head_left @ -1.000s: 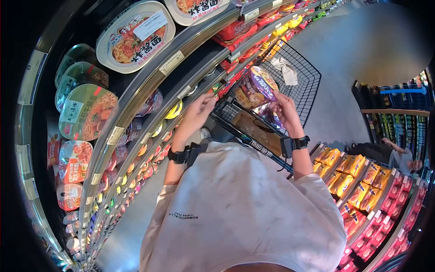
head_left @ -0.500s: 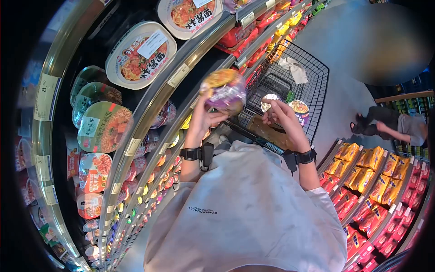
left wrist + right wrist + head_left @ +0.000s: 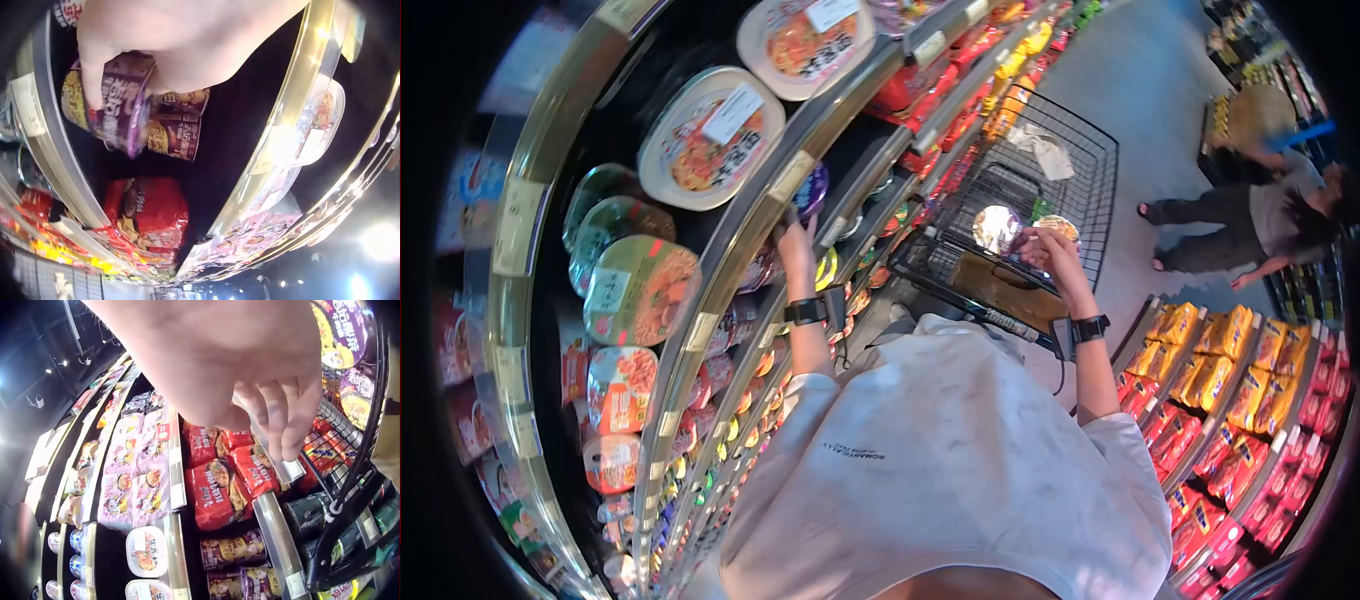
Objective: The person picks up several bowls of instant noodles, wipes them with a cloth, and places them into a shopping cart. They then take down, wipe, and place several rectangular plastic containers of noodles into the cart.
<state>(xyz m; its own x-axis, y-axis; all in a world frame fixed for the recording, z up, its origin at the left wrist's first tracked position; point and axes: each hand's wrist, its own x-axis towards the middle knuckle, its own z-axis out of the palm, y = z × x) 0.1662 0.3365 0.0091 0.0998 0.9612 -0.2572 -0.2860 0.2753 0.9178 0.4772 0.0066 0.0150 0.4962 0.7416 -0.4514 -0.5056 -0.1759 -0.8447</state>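
Observation:
At the shelf on the left, my left hand [image 3: 797,245] grips a purple instant noodle tub [image 3: 119,103], its fingers spread over the tub in the left wrist view. Other purple noodle tubs [image 3: 175,134] stand right beside it on the same shelf. My right hand [image 3: 1055,258] hovers over the near end of the shopping cart [image 3: 1106,190] with loosely bent fingers and nothing held. Below and beside it lie two round noodle tubs in the cart, one with a shiny lid [image 3: 997,230] and one purple [image 3: 340,331].
White noodle trays [image 3: 712,140] sit on the upper shelf. Red noodle packs [image 3: 215,490] lie beyond the purple tubs. The cart also holds a white cloth [image 3: 1045,152] and a brown item [image 3: 1000,290]. Yellow packs [image 3: 1220,345] fill shelves on the right; a person [image 3: 1240,225] stands in the aisle.
A purple noodle tub passed from my right hand to my left, which carried it leftward to the shelf. My right hand stayed over the cart. The person in the aisle has come closer.

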